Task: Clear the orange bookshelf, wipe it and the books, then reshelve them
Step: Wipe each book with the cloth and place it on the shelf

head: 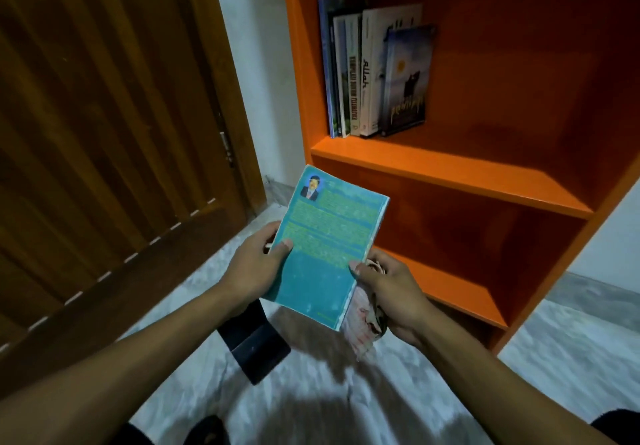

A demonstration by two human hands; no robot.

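A teal paperback [325, 247] with its back cover up is held in front of the orange bookshelf [450, 167]. My left hand [252, 268] grips its left edge, thumb on the cover. My right hand [391, 292] pinches the book's right edge with the thumb and also holds a pale, red-stained cloth [362, 323] that hangs below the book. Several books [374, 70] stand upright at the left end of the upper shelf. The lower shelf [460, 289] holds nothing that I can see.
A dark book or folder [256, 344] lies on the grey marbled floor [311, 392] beneath my left wrist. A brown wooden door [104, 133] fills the left side. A white wall [263, 64] separates door and bookshelf.
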